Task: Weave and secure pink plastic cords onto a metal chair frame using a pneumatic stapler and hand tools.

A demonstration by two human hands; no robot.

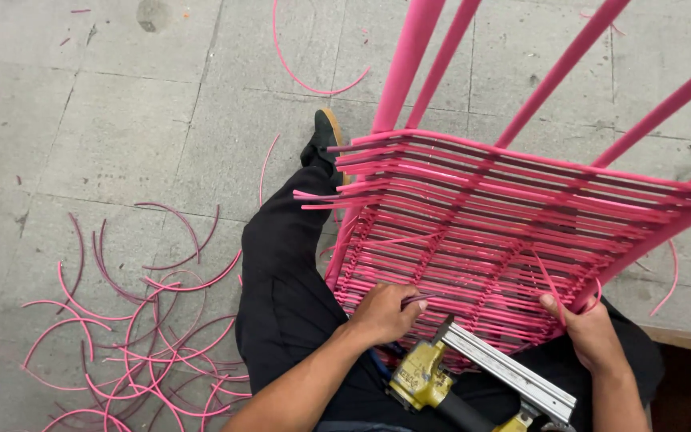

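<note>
A pink woven chair frame [513,200] rests tilted on my lap, its pink tube legs [409,64] pointing away. My left hand [385,312] pinches the end of a pink strand [425,298] at the near edge of the weave. On the right, my right hand [589,332] grips the frame's right corner, thumb pressed against a loose pink strand [549,280]. A yellow pneumatic stapler [473,380] with a silver magazine lies on my lap between the two hands, held by neither.
Many cut pink strand offcuts [137,336] lie scattered on the grey tiled floor at the left. My black-trousered leg [281,264] and black shoe [325,136] stretch forward. A wooden edge [689,340] shows at the right.
</note>
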